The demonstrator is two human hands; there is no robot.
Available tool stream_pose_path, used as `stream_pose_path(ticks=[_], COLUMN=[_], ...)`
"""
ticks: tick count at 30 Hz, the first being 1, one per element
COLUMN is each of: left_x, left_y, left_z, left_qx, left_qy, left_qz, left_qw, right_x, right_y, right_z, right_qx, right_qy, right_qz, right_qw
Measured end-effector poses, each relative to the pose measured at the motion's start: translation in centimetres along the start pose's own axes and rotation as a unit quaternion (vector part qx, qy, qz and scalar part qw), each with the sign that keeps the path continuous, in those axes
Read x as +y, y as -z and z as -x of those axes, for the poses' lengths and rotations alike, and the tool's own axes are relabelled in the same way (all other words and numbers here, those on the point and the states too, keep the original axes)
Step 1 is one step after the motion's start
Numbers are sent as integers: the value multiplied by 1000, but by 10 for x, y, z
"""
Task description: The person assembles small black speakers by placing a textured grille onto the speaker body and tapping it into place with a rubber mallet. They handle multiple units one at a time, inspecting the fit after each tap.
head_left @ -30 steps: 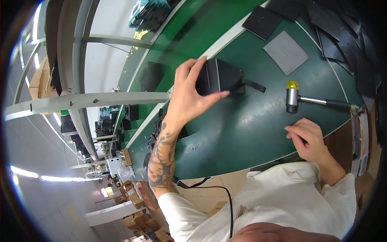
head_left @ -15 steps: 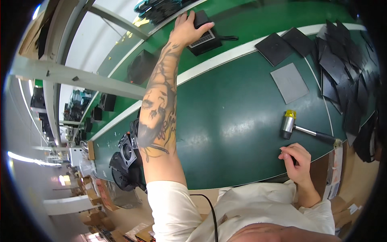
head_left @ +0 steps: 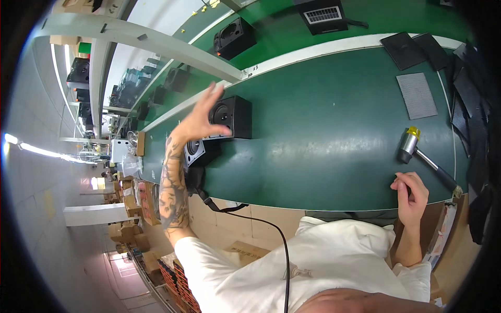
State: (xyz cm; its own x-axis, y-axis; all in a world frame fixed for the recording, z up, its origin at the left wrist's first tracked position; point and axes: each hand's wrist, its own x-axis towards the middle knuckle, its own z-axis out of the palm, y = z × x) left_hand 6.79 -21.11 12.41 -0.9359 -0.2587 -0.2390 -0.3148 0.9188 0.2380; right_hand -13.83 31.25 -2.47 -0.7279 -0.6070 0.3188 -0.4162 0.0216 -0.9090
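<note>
Left hand: from my end I see the left hand point(head_left: 197, 121) reaching out over the counter point(head_left: 313, 141), thumb and fingers point(head_left: 223, 130) spread wide.
Grip, left: the thumb overlaps the near edge of the speaker; I cannot tell whether skin meets casing.
Speaker: black, a round cone in its front; the speaker point(head_left: 241, 119) stands in the mouth of the left fingers, its body running out to their right.
Second speaker: pale-fronted, this second speaker point(head_left: 195, 149) sits just on the near side of the left thumb, partly covered by the wrist.
Right hand: I note the right hand point(head_left: 411, 195) at the near edge of the counter, well apart from the left, fingers loosely curled, gap narrow.
Mallet: the mallet point(head_left: 410, 145) lies just beyond the right fingers, yellow face away from them, dark handle slanting past on their right.
Sheet: the grey sheet point(head_left: 416, 96) lies flat, farther out than the mallet.
Panels: black panels point(head_left: 403, 51) lie beyond the sheet; more are heaped right of it.
Belt: past the white rail point(head_left: 313, 57), the green belt point(head_left: 279, 36) carries another speaker point(head_left: 236, 39) beyond the left fingertips and a black box point(head_left: 323, 15) far to their right.
</note>
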Motion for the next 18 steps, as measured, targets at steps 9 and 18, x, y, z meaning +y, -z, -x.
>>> stream_pose_path(ticks=[9, 18], left_x=[8, 181], left_y=[-23, -15], left_z=[-18, -10], left_qx=[29, 61], left_qy=[-47, -166], left_qz=[-54, -67], left_qw=[997, 982], right_x=[-7, -3], right_y=[-4, -2], right_z=[-4, 4], right_qx=[42, 38], right_qy=[1, 38], right_qz=[69, 106], right_qw=[997, 993])
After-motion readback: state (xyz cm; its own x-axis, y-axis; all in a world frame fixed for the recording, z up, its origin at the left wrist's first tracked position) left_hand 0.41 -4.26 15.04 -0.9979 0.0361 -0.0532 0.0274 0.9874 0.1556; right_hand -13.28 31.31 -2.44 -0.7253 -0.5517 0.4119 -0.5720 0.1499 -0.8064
